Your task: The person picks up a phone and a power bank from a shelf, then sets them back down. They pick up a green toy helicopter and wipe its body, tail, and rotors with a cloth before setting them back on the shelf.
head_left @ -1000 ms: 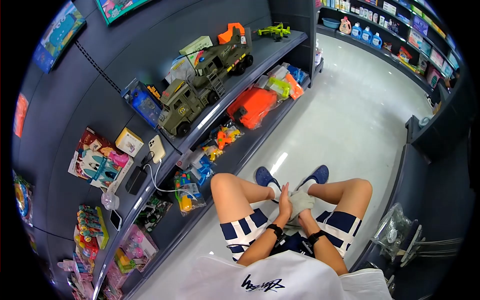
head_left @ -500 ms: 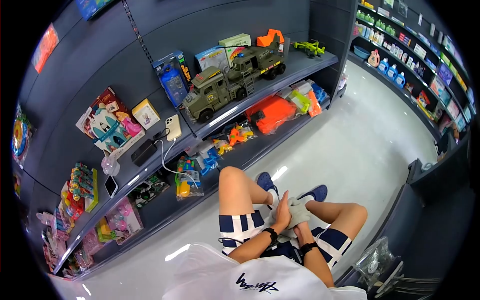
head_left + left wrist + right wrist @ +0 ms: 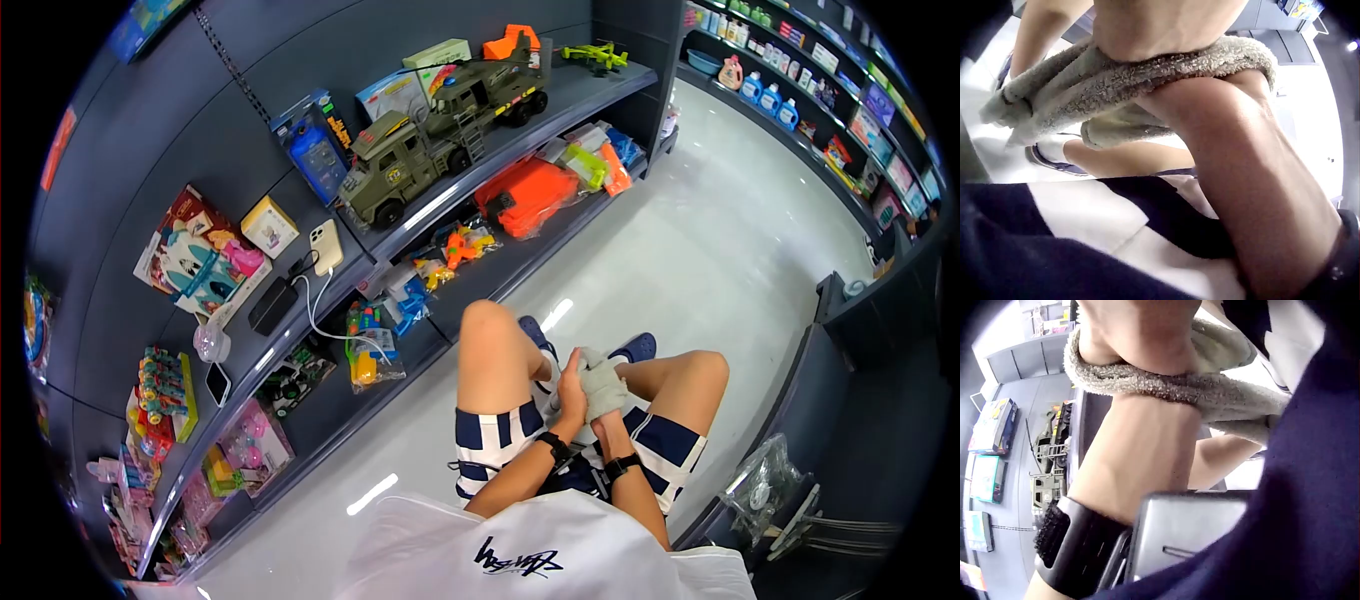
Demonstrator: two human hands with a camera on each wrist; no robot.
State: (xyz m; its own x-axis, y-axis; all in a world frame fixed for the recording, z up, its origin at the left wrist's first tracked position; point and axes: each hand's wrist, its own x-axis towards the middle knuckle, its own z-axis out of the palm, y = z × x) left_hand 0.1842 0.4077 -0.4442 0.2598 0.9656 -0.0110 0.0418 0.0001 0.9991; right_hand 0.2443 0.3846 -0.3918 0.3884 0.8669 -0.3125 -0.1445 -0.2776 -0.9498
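Observation:
A grey-beige towelling cloth (image 3: pixel 604 386) lies between the two hands, above the lap. Its fuzzy folds pass between the hands in both wrist views, as a cloth (image 3: pixel 1091 90) and as a cloth (image 3: pixel 1229 394). My left hand (image 3: pixel 572 394) presses its palm side against the cloth, with fingers extended forward. The right hand (image 3: pixel 602 412) is mostly covered by the cloth, so its finger pose is hidden. Close up, the left hand (image 3: pixel 1166 28) and the right hand (image 3: pixel 1141 334) each show only the part near the wrist; their fingertips are out of sight.
A shelf (image 3: pixel 430 210) at the left holds a green toy truck (image 3: pixel 390 170), a boxed castle toy (image 3: pixel 205 262), a phone (image 3: pixel 325 247) and a black device with a cable (image 3: pixel 273 306). Bagged toys lie on the lower shelf. Plastic packaging (image 3: pixel 762 482) sits at the lower right.
The head view has swung left, then partly back. Both hands stay together at the cloth, whose folds have shifted; the left knee has moved up and right in the view.

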